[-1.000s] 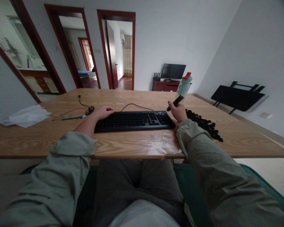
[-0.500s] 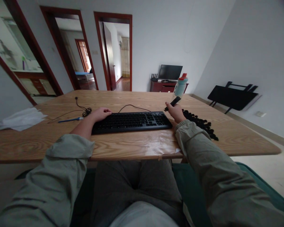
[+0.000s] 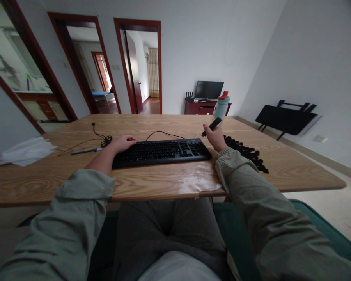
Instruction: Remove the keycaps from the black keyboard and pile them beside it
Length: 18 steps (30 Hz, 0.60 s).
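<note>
A black keyboard (image 3: 163, 152) lies on the wooden table in front of me. My left hand (image 3: 124, 143) is at its far left corner, fingers curled together over the edge and gripping it. Above the keyboard's right end, my right hand (image 3: 215, 137) is closed around a black bar-shaped tool (image 3: 215, 123). The tool is tilted, its upper end pointing away to the right; thin wire-like bits seem to show at its lower end, too small to make out. Beside my right wrist lies a heap of small black pieces that look like keycaps (image 3: 247, 153).
A blue-handled brush (image 3: 86, 151) and a coiled black cable (image 3: 106, 140) lie left of the keyboard. White tissue or cloth (image 3: 23, 150) is at the table's left side. A bottle with a red cap (image 3: 221, 106) stands behind my right hand. Clear film covers the table's front edge.
The view has shifted slightly. My left hand stays on the keyboard's corner, and my right hand still holds the black tool in nearly the same place.
</note>
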Each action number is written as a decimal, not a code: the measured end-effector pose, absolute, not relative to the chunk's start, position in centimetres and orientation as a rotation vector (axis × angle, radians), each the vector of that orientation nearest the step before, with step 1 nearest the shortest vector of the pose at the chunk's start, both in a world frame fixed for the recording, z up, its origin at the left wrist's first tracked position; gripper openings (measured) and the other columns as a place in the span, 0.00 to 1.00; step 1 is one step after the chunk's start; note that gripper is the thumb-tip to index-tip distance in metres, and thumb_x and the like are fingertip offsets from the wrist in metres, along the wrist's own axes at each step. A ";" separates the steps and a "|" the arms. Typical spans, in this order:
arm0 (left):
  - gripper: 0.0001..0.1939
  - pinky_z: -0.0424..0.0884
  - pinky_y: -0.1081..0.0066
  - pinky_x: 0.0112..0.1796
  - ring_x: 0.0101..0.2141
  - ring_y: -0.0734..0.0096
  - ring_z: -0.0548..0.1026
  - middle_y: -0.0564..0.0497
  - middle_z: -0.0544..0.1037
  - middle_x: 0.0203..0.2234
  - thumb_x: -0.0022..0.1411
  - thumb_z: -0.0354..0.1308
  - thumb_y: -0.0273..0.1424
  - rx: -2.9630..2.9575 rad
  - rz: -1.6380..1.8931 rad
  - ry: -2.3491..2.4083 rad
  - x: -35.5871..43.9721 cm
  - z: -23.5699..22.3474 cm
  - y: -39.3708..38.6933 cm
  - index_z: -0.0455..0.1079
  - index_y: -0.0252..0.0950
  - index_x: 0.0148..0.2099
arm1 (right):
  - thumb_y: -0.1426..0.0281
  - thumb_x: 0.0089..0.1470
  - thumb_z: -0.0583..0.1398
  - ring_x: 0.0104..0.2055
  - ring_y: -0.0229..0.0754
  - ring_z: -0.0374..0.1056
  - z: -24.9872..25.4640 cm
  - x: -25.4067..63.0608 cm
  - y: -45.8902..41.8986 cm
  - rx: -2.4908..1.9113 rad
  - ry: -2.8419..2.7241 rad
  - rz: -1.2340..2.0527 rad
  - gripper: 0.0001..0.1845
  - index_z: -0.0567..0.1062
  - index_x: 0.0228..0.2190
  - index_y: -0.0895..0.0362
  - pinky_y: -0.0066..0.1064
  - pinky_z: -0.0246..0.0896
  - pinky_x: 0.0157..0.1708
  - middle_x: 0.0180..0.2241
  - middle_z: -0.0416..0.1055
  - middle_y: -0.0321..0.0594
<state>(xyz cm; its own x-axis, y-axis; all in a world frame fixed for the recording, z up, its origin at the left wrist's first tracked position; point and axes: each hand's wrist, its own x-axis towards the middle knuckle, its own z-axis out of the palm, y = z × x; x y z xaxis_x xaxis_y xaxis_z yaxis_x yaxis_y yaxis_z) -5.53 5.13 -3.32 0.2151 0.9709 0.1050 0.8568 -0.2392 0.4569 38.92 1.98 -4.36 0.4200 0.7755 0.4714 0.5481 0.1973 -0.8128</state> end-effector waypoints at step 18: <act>0.19 0.71 0.66 0.47 0.43 0.57 0.78 0.44 0.81 0.41 0.57 0.54 0.42 2.203 0.532 1.744 -5.1 -2.9 4.6 0.77 0.36 0.42 | 0.46 0.55 0.57 0.26 0.41 0.65 -4.6 38.6 2.1 -1.463 -1.393 0.209 0.29 0.67 0.19 0.58 0.31 0.57 0.27 0.22 0.69 0.45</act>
<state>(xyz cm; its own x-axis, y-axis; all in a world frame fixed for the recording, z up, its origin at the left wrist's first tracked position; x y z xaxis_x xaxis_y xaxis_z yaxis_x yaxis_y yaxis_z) -5.14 4.56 -2.85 0.2029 0.9729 0.1112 0.8692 -0.2312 0.4370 38.56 2.07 -4.62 0.3052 0.8059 0.5073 0.6214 0.2352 -0.7474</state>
